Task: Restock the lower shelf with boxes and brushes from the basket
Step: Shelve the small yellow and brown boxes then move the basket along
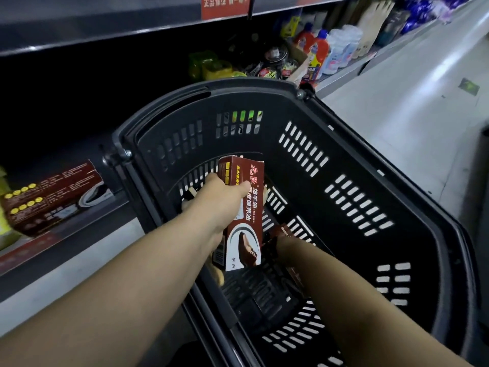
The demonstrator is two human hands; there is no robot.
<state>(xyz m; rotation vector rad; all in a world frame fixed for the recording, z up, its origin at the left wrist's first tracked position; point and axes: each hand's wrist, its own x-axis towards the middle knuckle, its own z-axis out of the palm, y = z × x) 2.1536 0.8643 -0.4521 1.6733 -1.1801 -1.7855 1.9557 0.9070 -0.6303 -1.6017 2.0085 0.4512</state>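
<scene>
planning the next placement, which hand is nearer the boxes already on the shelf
Left. The left hand, gripping a box, is right of the shelf boxes; the right hand is farther right, down in the basket.

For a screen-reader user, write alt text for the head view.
The left hand holds a dark red box picturing a shoe over a black basket, while the right hand reaches into the basket behind it, mostly hidden. Similar boxes lie on the lower shelf at left.

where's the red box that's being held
Centre of the head view: left hand holds the red box over the black basket, right of the lower shelf.
</scene>
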